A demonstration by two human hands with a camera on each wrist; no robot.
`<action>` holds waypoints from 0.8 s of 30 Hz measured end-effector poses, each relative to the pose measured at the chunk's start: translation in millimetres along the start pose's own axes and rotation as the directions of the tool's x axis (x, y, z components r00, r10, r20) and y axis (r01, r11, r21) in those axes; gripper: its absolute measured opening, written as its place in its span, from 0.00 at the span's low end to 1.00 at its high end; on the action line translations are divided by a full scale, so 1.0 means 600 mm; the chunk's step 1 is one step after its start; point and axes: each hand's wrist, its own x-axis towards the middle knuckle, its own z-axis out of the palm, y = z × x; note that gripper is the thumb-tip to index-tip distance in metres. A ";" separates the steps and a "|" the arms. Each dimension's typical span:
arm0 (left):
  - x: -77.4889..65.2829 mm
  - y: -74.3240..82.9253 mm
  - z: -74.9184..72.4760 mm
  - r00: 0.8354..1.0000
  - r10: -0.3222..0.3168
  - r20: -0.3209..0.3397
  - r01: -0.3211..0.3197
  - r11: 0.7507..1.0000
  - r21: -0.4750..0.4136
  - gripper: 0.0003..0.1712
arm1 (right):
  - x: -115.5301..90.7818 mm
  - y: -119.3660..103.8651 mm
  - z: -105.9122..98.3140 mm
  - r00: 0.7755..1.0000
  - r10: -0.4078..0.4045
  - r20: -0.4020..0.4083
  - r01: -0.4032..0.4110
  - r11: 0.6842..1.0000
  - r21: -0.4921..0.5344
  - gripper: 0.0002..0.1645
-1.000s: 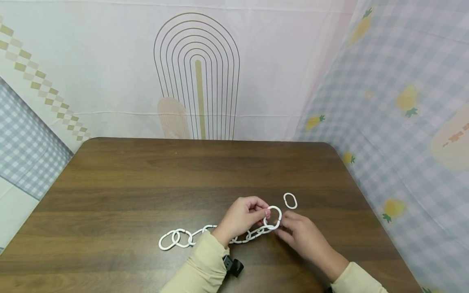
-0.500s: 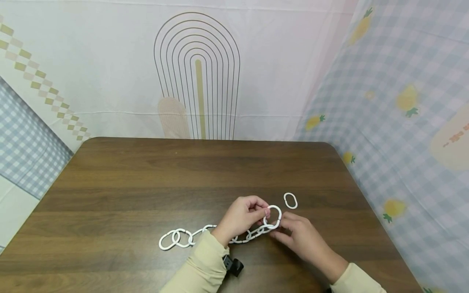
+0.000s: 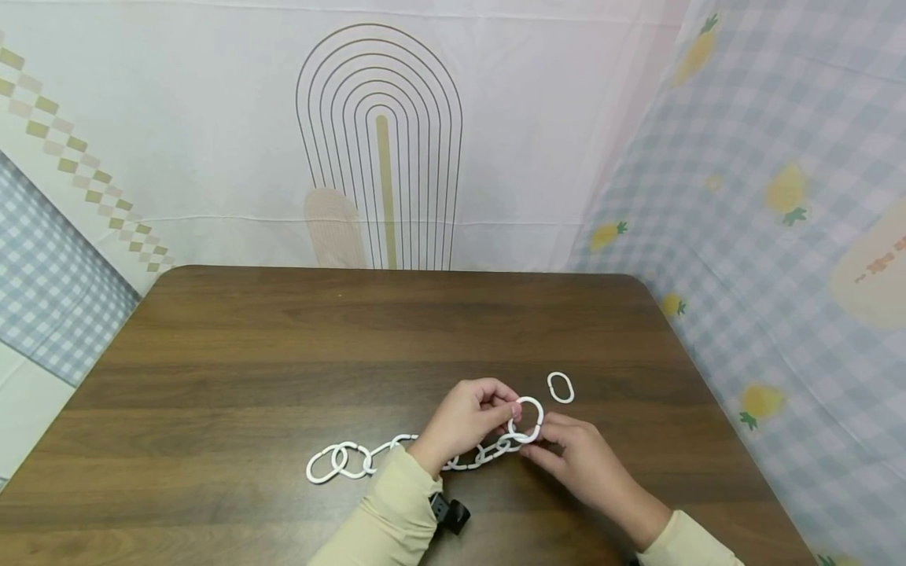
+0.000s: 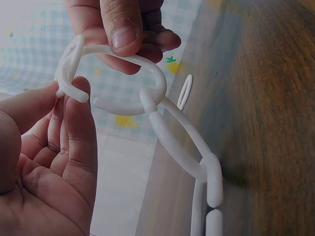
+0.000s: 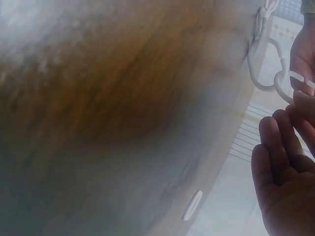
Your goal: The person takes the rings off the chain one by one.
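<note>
In the head view my left hand (image 3: 470, 417) pinches a white plastic chain link. Its thumb and forefinger hold this link (image 4: 64, 76), which has a gap, in the left wrist view. My right hand (image 3: 587, 460) pinches the end link (image 4: 160, 81) of a white chain (image 3: 488, 458), with the thumb on top. The two held links meet; whether they are fully hooked I cannot tell. From the hands the chain runs down to the table and leftward beneath my left wrist, which hides part of it. Past the right fingers lies a loose oval link (image 3: 550, 384).
The brown wooden table (image 3: 283, 330) extends around the hands. Patterned cloth (image 3: 524, 141) hangs behind it, and checked cloth with pineapples (image 3: 708, 259) hangs on the right. A black device (image 3: 451, 512) sits on my left wrist.
The right fingers have shifted slightly left, closer to the underside of the held links. My left hand, the chain and the loose link have stayed put.
</note>
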 end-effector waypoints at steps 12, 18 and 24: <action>0.000 -0.004 -0.004 1.000 0.030 -0.001 -0.029 0.999 0.015 0.05 | -0.006 -0.003 0.001 0.997 0.067 0.029 -0.069 0.995 0.068 0.11; 0.001 -0.003 -0.005 1.000 0.023 -0.002 -0.023 0.999 0.028 0.05 | -0.006 -0.007 0.001 0.994 0.105 0.044 -0.108 0.990 0.093 0.13; -0.001 -0.001 -0.006 1.000 0.029 -0.009 -0.028 0.999 0.036 0.06 | -0.008 -0.011 -0.001 0.983 0.164 0.082 -0.174 0.975 0.139 0.11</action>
